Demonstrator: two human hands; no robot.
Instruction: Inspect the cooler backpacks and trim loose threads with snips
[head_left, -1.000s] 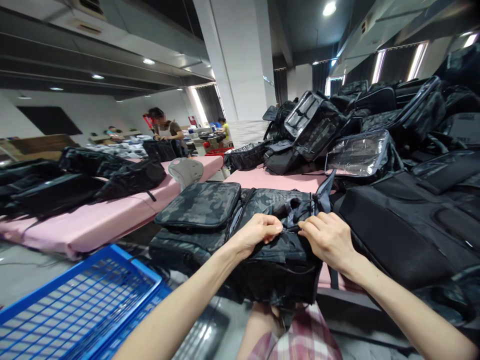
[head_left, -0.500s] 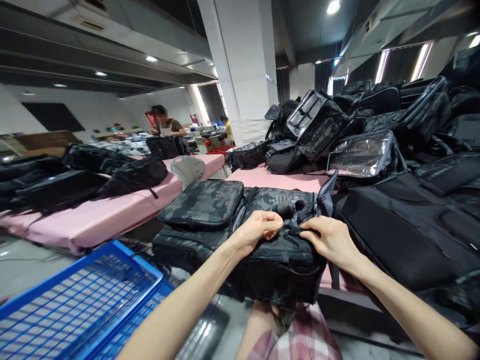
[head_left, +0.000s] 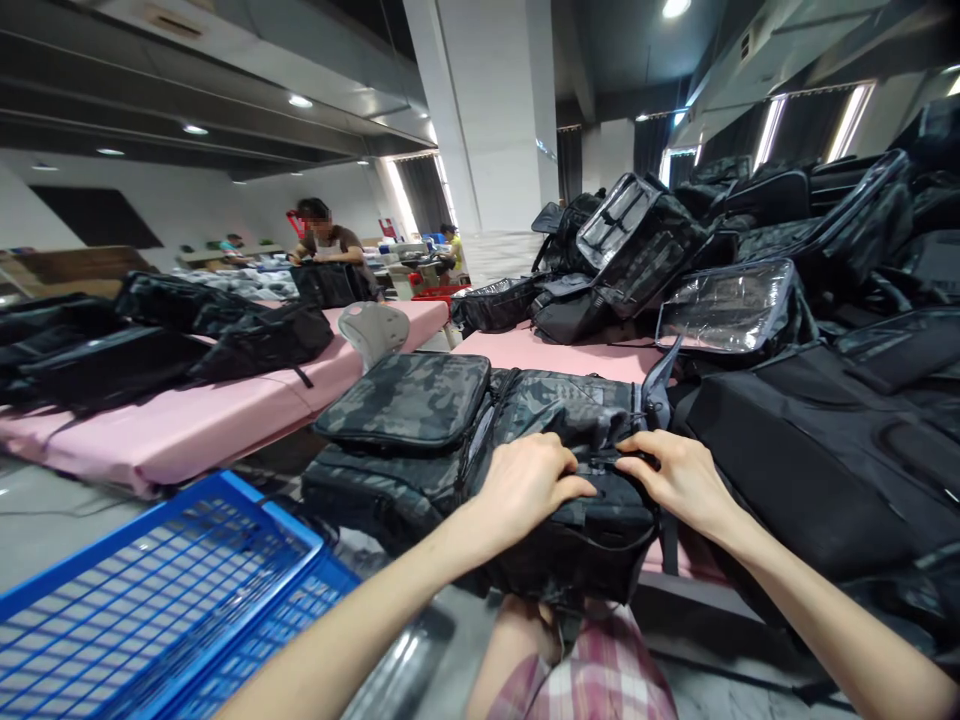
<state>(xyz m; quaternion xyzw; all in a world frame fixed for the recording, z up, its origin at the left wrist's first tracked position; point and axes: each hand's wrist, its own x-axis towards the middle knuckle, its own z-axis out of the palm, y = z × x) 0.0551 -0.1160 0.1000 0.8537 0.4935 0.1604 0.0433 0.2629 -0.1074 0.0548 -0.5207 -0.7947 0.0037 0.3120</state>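
Note:
A dark camouflage backpack (head_left: 420,440) lies flat in front of me, partly on my lap and against the edge of a pink table (head_left: 555,355). My left hand (head_left: 529,485) rests on its top with fingers curled, pressing the fabric near a zipper line. My right hand (head_left: 675,475) pinches something small at that zipper, just right of my left hand. The two hands are nearly touching. What the right fingers pinch is too small to name.
A blue wire basket (head_left: 157,600) sits at lower left. Another pink table (head_left: 195,420) with black bags stands left. A big heap of black and clear-fronted bags (head_left: 757,300) fills the right. A person (head_left: 330,245) works at a far table.
Both hands dropped lower onto the bag top. My left hand went from a pinch above the fabric to pressing down on it. The right hand slid slightly right along the zipper.

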